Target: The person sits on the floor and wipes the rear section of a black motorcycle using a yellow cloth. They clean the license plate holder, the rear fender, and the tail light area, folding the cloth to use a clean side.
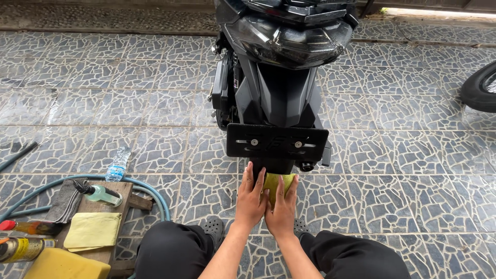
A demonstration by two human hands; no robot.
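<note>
The rear of a black scooter (279, 88) stands in front of me, with a black plate holder (276, 140) below its tail light. Under the holder hangs the mudguard flap (274, 165). My left hand (250, 199) and my right hand (282, 209) lie side by side with fingers flat, both pressing a yellow-green cloth (275, 182) against the lower end of that flap. Most of the cloth is hidden behind the two hands. My knees in black trousers frame the bottom of the view.
At the left a wooden board (111, 199) carries a folded yellow cloth (93, 231), a grey rag (65, 200) and a green spray bottle (103, 195). A plastic water bottle (118, 164), a teal hose (155, 192), spray cans (18, 248) and a yellow sponge (64, 265) lie nearby. Another tyre (479, 88) shows at right.
</note>
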